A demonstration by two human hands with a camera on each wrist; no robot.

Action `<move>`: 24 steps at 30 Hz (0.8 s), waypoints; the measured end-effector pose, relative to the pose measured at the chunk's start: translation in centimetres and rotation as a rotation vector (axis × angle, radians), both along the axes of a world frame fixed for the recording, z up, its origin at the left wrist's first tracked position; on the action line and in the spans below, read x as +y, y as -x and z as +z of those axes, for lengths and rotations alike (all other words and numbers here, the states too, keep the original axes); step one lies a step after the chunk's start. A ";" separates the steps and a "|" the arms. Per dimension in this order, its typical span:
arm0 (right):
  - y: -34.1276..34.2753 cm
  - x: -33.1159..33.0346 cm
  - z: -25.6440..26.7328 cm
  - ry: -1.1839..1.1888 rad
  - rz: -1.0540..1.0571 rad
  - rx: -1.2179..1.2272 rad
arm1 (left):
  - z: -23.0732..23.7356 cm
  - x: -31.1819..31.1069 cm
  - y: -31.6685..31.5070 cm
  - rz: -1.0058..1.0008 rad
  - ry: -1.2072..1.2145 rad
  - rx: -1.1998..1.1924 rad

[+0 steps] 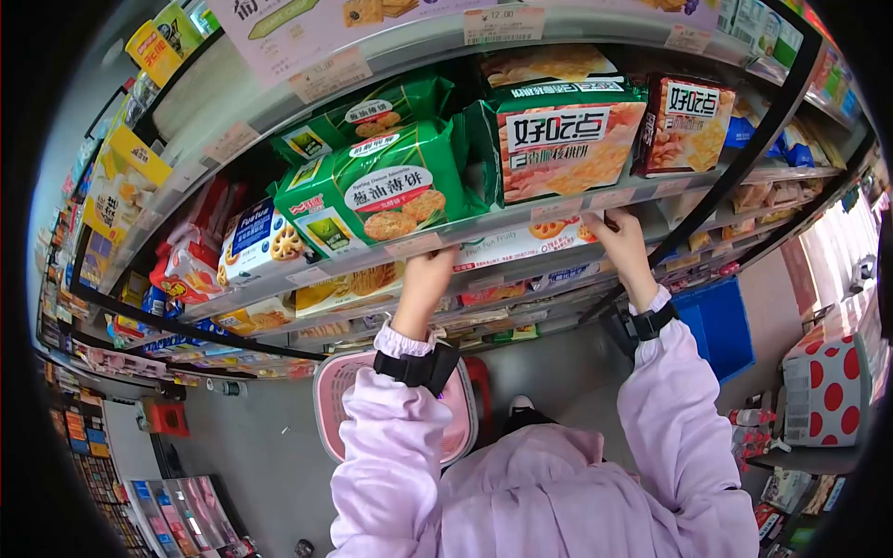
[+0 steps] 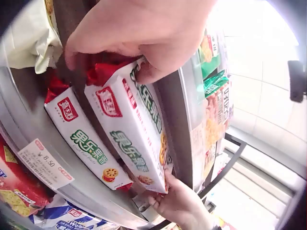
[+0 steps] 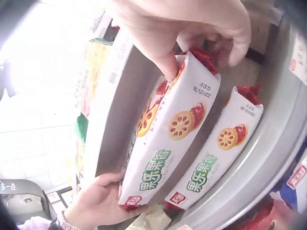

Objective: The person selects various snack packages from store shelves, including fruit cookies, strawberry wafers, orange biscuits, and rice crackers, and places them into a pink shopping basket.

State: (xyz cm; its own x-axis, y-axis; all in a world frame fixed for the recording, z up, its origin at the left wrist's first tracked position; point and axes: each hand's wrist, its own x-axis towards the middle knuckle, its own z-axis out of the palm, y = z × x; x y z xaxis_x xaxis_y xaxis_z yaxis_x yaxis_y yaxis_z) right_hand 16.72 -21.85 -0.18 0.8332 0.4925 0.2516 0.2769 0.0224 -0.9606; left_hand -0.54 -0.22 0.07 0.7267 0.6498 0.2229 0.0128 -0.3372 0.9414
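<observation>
The left hand point(image 1: 426, 279) and right hand point(image 1: 620, 246) clamp their fingers on opposite ends of a white biscuit pack point(image 2: 125, 129); it is held just beside a second pack point(image 2: 81, 139), which lies along the shelf's front edge point(image 3: 268, 148).

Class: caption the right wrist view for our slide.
Right hand and left hand hold a white biscuit packet by its ends, beside a matching packet on the shelf.
</observation>
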 end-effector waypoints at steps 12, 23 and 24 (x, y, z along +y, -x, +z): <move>-0.2 -0.1 -4.9 0.192 -0.014 -0.298 | -4.0 0.0 0.1 0.156 0.053 -0.150; -1.0 -0.7 -3.2 0.198 0.076 -0.239 | -1.7 -2.1 1.1 0.290 -0.546 -0.101; -1.5 -0.2 -3.1 0.094 0.139 -0.160 | -1.4 -2.6 1.3 0.318 -0.692 -0.094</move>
